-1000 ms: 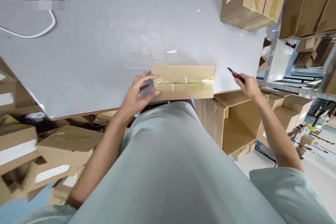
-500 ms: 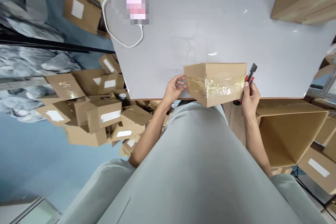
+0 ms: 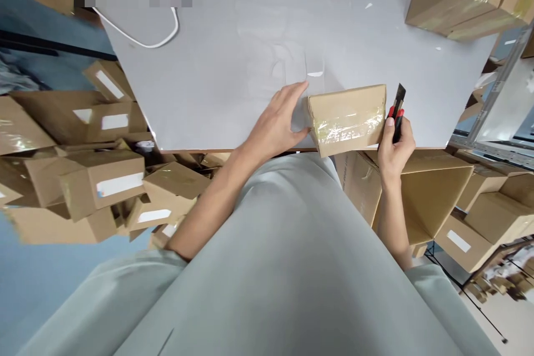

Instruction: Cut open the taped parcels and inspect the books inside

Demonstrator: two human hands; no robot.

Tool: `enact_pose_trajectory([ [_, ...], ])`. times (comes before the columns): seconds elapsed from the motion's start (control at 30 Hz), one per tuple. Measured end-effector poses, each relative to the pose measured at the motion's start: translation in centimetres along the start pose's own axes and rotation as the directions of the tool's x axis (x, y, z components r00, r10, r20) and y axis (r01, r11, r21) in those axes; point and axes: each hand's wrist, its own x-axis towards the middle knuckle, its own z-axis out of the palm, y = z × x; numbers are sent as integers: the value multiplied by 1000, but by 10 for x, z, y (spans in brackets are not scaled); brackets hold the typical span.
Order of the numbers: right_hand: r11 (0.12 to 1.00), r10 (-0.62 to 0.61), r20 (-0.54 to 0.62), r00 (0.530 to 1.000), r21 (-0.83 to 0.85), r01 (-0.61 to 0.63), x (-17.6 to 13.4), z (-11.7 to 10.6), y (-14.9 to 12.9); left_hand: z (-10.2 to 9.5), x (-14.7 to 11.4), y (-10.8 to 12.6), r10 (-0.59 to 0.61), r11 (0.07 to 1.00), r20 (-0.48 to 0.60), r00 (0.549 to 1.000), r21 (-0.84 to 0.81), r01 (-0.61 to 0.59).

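A small taped cardboard box [image 3: 348, 119] sits at the near edge of the grey table [image 3: 208, 89], slightly tilted, with shiny clear tape across its near side. On its left, my left hand [image 3: 279, 119] has its thumb and fingers apart, the thumb tip close to the box's left end; whether it touches I cannot tell. My right hand [image 3: 395, 147] is wrapped round a black and red utility knife [image 3: 398, 114] at the box's right end. The knife's blade points up and away from me. Part of my right hand lies close against the box's corner.
Larger taped cartons [image 3: 463, 0] stand at the table's back right. A white cable [image 3: 154, 44] lies at the back left. Many opened boxes [image 3: 104, 178] are heaped left below the table. A big open carton [image 3: 434, 200] stands below the right edge.
My left hand has opened wider and come up beside the box's left end. The box has turned a little, showing less of its left side. The whole view has shifted.
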Motion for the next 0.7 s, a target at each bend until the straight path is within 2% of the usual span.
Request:
enact_pose_trajectory([
  [0.07,998,-1,41,999,-63,4,-3,4,-4,-5,4,10,39,999,31,999,20,-39],
  [0.13,992,-30,8,1000,-126,31,-4,9,-5,-1,7,11,44,998,32,999,33,-45],
  [0.27,953,-162,-64,985,-271,139,-1,14,-1,16,7,7,22,999,-17,1000,49,-21],
  [0.43,897,-230,-97,968,-408,172,-8,-8,-9,26,0,6,6,1000,-60,998,7,-6],
  [0.53,932,-186,-75,980,-328,152,-27,-25,-34,28,-2,7,-12,1000,-85,996,-30,10],
  [0.6,973,-126,41,991,-190,131,-41,-32,-53,29,-2,7,-24,999,-93,995,-38,21],
  [0.7,998,-66,237,969,-3,69,-57,-32,-73,31,-1,7,-30,999,-99,995,-36,26],
])
